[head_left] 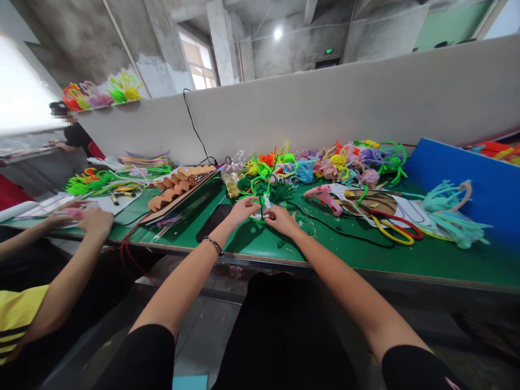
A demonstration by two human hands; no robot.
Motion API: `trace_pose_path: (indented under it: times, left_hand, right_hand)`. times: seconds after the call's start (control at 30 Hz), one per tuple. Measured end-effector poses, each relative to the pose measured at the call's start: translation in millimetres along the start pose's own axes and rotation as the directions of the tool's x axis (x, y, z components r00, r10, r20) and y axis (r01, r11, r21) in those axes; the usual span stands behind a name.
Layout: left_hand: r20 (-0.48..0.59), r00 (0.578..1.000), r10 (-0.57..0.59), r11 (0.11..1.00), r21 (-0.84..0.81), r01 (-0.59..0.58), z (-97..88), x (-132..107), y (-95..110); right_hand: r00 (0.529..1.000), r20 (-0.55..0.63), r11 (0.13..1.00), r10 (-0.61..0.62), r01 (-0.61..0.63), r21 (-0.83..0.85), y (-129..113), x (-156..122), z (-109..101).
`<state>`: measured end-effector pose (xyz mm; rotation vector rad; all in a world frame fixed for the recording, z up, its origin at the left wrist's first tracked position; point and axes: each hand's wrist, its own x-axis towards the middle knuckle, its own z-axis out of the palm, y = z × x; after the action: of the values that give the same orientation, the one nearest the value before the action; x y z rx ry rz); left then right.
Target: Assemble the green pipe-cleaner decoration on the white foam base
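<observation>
Right between both hands, over the green table [244,241], sits the green fuzzy piece [261,201]! The right hand [280,221] pinches its base; whether the left hand's [246,210] bent fingers grip, I can't tell. It looks light, soft and bendy, best held low by the stem.

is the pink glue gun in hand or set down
Set down: the pink glue gun rests on the green table, with left hand and right hand both off it.
</observation>
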<state>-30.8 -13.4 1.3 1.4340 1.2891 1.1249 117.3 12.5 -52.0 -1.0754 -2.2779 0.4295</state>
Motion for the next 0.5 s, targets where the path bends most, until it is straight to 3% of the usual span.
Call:
trace_pose_path:
  times: [0.5]
  left_hand:
    - [0.006, 0.997, -0.078, 0.996, -0.047, 0.078, -5.2, -9.7, 0.8]
  right_hand:
    - [0.998, 0.054, 0.999, 0.031, -0.031, -0.011, -1.8, -1.2, -3.1]
